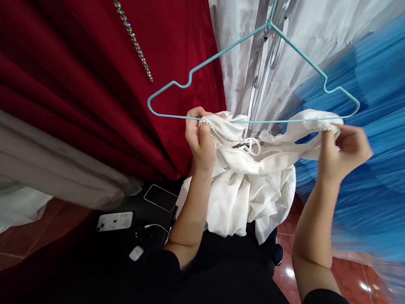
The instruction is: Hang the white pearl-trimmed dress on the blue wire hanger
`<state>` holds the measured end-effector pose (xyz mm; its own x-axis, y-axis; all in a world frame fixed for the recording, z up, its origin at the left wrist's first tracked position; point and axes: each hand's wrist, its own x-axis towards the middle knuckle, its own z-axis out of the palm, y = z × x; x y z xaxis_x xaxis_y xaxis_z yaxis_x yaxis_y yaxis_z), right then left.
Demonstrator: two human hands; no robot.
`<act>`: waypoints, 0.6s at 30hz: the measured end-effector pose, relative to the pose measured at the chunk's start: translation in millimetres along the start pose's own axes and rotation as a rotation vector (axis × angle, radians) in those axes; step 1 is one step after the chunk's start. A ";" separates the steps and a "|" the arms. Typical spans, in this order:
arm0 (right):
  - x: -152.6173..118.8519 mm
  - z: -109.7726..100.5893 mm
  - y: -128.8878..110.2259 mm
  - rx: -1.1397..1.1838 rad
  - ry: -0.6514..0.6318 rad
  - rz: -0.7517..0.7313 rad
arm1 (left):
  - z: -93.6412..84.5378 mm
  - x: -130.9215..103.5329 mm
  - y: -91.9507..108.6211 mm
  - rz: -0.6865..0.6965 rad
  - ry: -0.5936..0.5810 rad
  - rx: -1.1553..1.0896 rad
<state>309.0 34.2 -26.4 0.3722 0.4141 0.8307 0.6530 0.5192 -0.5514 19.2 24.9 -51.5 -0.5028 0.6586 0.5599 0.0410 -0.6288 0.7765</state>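
A white dress (232, 198) with a pearl-beaded neckline is stretched between my two hands, its gathered fabric falling toward my lap. My left hand (202, 135) pinches the beaded edge on the left side. On the right, my right hand (344, 149) grips the beaded edge of the other side, fingers closed. White cord loops show at the middle of the neckline. Just above hangs a light blue hanger (230, 45), its bottom bar passing in front of the dress's top edge. Whether the left fingers also touch that bar I cannot tell.
Red fabric (174, 73) with a rhinestone strip (128, 28) hangs at left, blue tulle (381, 188) at right. White cloth (315, 19) and a metal rack (259, 66) stand behind. Two phones (115, 221) and a small white case (136, 253) lie on a black surface at left.
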 end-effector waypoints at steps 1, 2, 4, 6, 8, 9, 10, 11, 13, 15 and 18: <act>-14.7 3.7 -12.2 -0.025 -0.029 -0.031 | 1.5 -0.5 0.0 0.000 0.006 -0.008; -27.1 9.0 -26.8 -0.029 -0.021 -0.173 | 2.8 -0.4 -0.1 0.001 0.011 -0.023; -42.8 24.0 -57.4 0.069 -0.100 -0.364 | 5.3 0.7 -0.3 -0.004 0.013 -0.062; -47.4 43.2 -81.4 0.168 -0.284 -0.382 | 7.2 1.5 -0.3 -0.013 0.008 -0.084; -47.1 62.8 -93.7 0.230 -0.457 -0.303 | 7.3 0.7 0.3 0.001 -0.006 -0.090; -47.3 71.2 -95.7 0.254 -0.495 -0.252 | 6.0 -0.6 0.7 0.019 -0.021 -0.091; -48.2 78.0 -95.8 0.278 -0.494 -0.203 | 3.4 -2.3 1.2 0.041 -0.042 -0.089; -50.0 82.9 -94.7 0.298 -0.462 -0.166 | -0.8 -4.4 1.6 0.066 -0.061 -0.081; -54.8 87.0 -91.3 0.307 -0.376 -0.125 | -14.4 -8.8 1.5 0.114 -0.068 -0.027; -58.4 85.0 -89.0 0.293 -0.336 -0.129 | -34.4 -11.3 0.3 0.142 0.013 0.080; -58.9 79.0 -88.3 0.263 -0.349 -0.144 | -70.3 -4.6 -2.1 0.116 0.208 0.227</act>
<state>177.3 23.1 -32.7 0.0162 0.5270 0.8497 0.4758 0.7434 -0.4701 -39.3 -5.8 -76.1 -0.6484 0.4743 0.5955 0.2879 -0.5714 0.7685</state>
